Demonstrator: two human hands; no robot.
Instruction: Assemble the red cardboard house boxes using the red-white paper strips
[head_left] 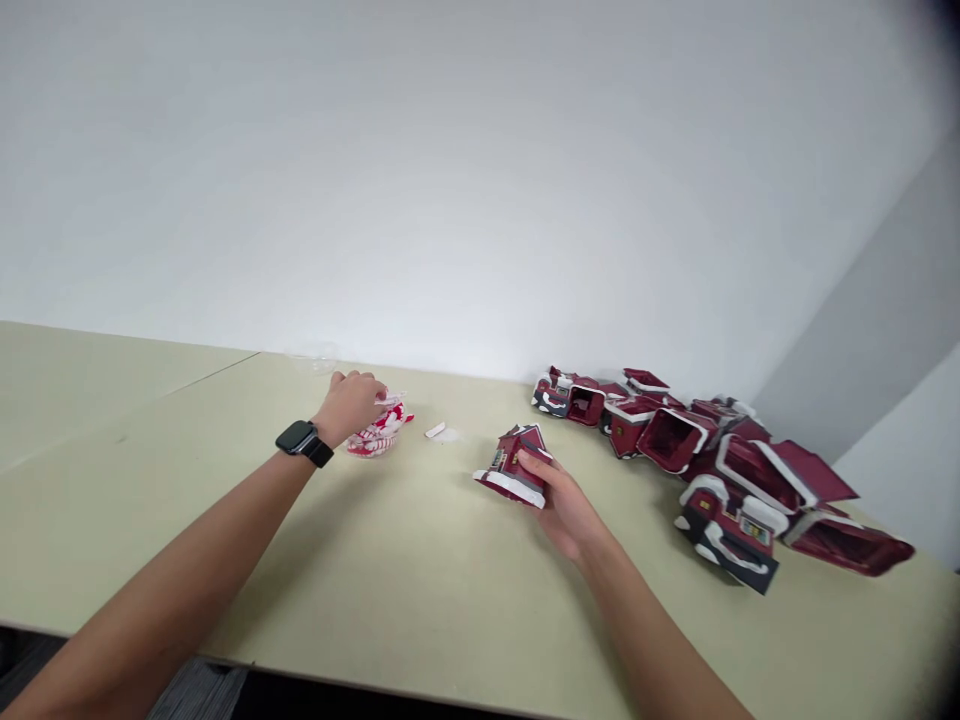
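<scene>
My right hand grips a small dark red house-shaped paper box with white snow-like trim, thumb on its near side, above the middle of the table. Its white-edged end points toward me and to the left. My left hand, with a black watch on the wrist, is over a small pile of red-and-white printed clear plastic bags. Its fingers are curled in a pinch at the top of the bags; the fingertips are partly hidden. A small white scrap lies between the two hands.
Many similar dark red house boxes are heaped on the right of the pale table, several with open ends. One box lies nearest me. Clear plastic film lies by the white wall at the back.
</scene>
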